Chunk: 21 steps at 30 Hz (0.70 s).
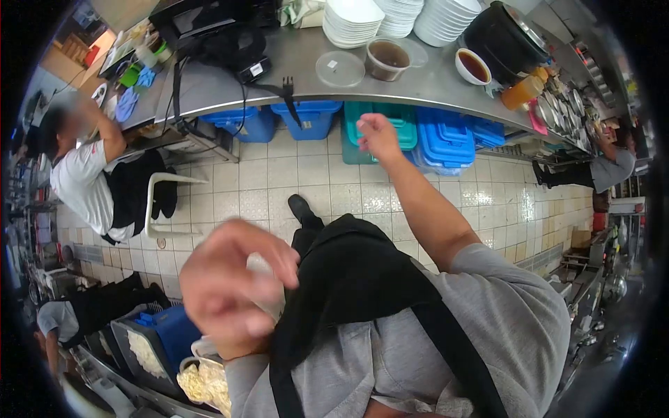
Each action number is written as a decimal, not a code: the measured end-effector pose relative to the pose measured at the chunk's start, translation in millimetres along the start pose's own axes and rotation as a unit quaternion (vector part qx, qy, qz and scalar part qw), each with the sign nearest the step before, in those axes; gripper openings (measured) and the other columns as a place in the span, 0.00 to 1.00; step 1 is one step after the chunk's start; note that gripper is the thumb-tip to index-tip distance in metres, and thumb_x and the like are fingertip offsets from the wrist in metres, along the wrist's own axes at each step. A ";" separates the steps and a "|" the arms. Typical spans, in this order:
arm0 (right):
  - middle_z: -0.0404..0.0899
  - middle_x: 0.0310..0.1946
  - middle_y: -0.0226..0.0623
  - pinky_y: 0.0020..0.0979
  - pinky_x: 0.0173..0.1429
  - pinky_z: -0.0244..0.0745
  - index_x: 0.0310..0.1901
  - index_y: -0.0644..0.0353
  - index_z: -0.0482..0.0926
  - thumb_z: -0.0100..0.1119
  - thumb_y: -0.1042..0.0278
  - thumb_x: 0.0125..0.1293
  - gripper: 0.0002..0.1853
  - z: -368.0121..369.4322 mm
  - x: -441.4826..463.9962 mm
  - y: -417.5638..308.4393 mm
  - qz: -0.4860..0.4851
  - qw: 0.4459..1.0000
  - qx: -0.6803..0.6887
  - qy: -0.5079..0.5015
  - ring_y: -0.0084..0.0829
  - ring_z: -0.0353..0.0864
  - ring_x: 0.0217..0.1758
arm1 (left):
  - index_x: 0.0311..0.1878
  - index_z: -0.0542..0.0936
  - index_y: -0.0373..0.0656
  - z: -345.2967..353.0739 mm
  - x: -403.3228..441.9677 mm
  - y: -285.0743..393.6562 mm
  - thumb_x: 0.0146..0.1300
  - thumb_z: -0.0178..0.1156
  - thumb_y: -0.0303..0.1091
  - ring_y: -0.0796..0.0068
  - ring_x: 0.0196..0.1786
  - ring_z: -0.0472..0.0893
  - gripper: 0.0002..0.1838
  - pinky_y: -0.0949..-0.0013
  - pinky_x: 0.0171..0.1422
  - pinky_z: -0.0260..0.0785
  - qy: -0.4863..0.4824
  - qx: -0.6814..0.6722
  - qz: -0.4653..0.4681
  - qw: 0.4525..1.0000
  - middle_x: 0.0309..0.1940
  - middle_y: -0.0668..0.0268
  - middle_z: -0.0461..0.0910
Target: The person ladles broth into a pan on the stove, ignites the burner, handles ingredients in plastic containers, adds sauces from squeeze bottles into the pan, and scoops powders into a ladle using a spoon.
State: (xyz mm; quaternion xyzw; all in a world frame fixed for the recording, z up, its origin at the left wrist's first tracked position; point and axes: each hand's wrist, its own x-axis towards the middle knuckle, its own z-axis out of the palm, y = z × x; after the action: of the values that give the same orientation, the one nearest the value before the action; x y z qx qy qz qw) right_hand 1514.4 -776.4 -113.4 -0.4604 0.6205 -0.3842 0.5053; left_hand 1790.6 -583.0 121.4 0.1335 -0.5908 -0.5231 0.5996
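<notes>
R hand (382, 137) out nr counter (303, 68), L hand (233, 279) up close

My R fingers are half-curled, nothing visible in them; can't tell if tips meet thumb. Hand's in front of counter edge, over teal bin (354, 148) in my view; no contact visible.

L hand's big & blurred, fingers bent, w/ a pale patch showing btwn fingers & thumb. Can't tell if that's held or just behind.

Tub (385, 74) of brown liquid sits on counter, fwd of R hand. Flat clear lid (340, 69) w/ label lies just L of it; white bowl (466, 75), also brown liquid inside, is farther R. Stacked white dishes (353, 21) behind. Blue bin (446, 139) R of teal one, under counter. Co-worker (83, 184) in white top at far L, by white chair (150, 202).
</notes>
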 end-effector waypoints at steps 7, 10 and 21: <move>0.81 0.37 0.40 0.29 0.29 0.81 0.51 0.70 0.77 0.60 0.67 0.67 0.16 -91.7 114.4 -42.1 -0.017 0.978 0.096 0.183 0.30 0.84 0.29 | 0.56 0.76 0.38 -85.2 9.7 -137.2 0.66 0.58 0.32 0.69 0.36 0.80 0.16 0.66 0.46 0.74 0.199 0.066 -0.283 0.936 0.43 0.58 0.78; 0.82 0.37 0.42 0.29 0.27 0.81 0.50 0.71 0.78 0.60 0.68 0.67 0.16 -109.2 141.9 -62.4 -0.015 0.973 0.078 0.218 0.31 0.84 0.28 | 0.55 0.77 0.38 -100.5 60.8 -195.1 0.67 0.59 0.33 0.72 0.37 0.80 0.15 0.69 0.45 0.74 0.218 0.041 -0.377 0.899 0.43 0.62 0.80; 0.82 0.34 0.43 0.30 0.29 0.83 0.49 0.72 0.78 0.60 0.70 0.65 0.15 -151.4 211.9 -66.8 0.066 0.991 -0.012 0.112 0.32 0.83 0.26 | 0.56 0.77 0.36 -76.1 186.4 -373.5 0.67 0.59 0.35 0.74 0.37 0.82 0.18 0.71 0.41 0.75 0.202 0.173 -0.444 0.856 0.46 0.61 0.81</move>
State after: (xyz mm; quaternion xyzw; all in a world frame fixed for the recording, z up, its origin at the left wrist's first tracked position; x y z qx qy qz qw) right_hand 1364.3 -996.8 -78.9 -0.3779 0.7071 -0.3918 0.4514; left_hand 1634.0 -920.0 -83.4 0.5855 -0.4158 -0.5850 0.3770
